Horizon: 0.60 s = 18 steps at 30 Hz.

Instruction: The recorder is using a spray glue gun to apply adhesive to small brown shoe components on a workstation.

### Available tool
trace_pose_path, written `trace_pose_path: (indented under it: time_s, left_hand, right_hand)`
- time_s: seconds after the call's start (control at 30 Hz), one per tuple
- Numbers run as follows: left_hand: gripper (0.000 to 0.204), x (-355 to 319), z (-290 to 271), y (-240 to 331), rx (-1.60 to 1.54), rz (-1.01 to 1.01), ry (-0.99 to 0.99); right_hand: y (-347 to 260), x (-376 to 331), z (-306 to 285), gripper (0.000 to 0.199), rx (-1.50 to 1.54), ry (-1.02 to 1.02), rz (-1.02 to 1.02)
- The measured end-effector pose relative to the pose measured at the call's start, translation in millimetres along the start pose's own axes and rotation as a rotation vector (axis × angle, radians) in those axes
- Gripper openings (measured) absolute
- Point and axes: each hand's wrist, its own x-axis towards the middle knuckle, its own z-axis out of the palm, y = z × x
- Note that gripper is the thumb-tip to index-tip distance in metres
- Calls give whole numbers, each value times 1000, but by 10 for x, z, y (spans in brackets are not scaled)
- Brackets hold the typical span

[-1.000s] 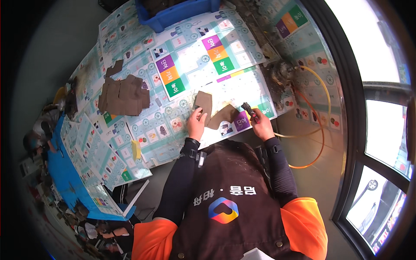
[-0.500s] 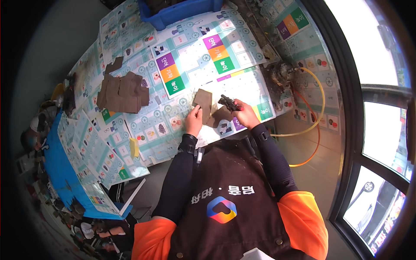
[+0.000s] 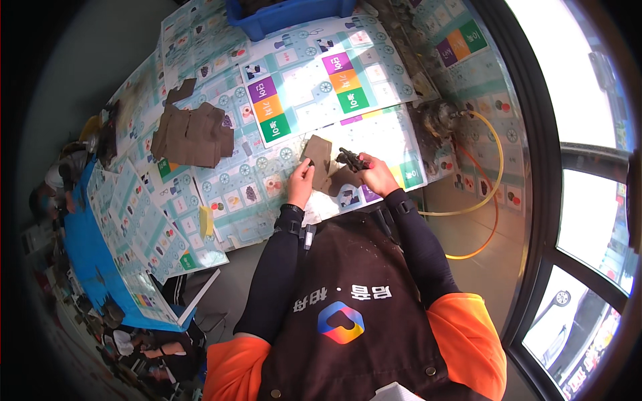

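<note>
My left hand (image 3: 301,185) has its thumb and fingers pinched together at the left edge of a flat brown piece (image 3: 317,150). A small dark spot shows at these fingertips, too small to make out. My right hand (image 3: 378,176) is closed around a dark, lumpy tool (image 3: 348,159), whose knobbly end points left toward that piece. The tool's exact kind cannot be told. Just below it, a second brown piece (image 3: 343,180) lies on the printed sheet, partly beside the first one.
A pile of brown pieces (image 3: 192,137) lies to the left, with a single piece (image 3: 180,91) behind it. A blue bin (image 3: 287,24) stands at the far edge. Yellow hose (image 3: 498,167) loops on the right. A yellow strip (image 3: 206,221) lies near the front edge.
The whole view has shifted slightly. Both hands keep nearly the same places by the brown pieces, and the dark tool stays in my right hand, turned slightly.
</note>
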Motion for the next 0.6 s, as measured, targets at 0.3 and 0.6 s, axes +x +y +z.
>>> trace_pose_path:
  time_s: [0.3,0.6]
  left_hand:
    - [32,9,11,0,15,5,-9]
    - [29,25,-20,-36,-10,-23,-50]
  right_hand:
    - [34,25,-12,24,74,35,8]
    - [40,-1,-5,28,114,100,55]
